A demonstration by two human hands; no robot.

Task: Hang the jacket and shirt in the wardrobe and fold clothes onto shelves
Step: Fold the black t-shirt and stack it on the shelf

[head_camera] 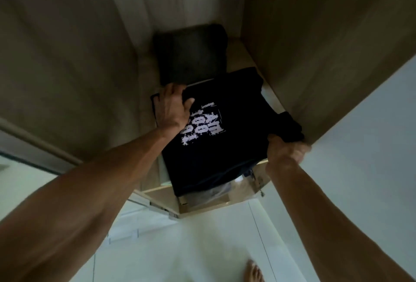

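1. A person holds a folded black T-shirt (pixel 234 101) with both hands at the front of a wardrobe shelf (pixel 239 53); the shirt's near edge overhangs the shelf's front lip; whether its far part rests on the board or hangs just above it cannot be told.
2. The left hand (pixel 172 107) grips the far-left corner, thumb on top beside the white print, fingers curled over the edge; the right hand (pixel 284 150) clutches the near-right corner, where the cloth bunches in the fist, close against the wardrobe's right side panel (pixel 326 56).
3. The shirt looks light, soft and limp, neither slippery nor fragile; held by one corner alone, its fold would likely fall open; the safer hold is at two opposite edges, as here, or on flat palms beneath it; the bunched right corner will probably need smoothing once the shirt lies flat.
4. A dark folded garment (pixel 191 54) sits at the back of the same shelf; the T-shirt's far edge lies just beside it, touching or overlapping, the dim light does not settle which.
5. The fingertips of both hands are hidden by cloth; the print is blurred and unreadable; a pale grey shape (pixel 209 193) shows in the compartment below the shelf, too smeared to name; a bare foot (pixel 254 270) is cut off by the lower edge of the view; the shelf's left part is hidden by the left hand and forearm.
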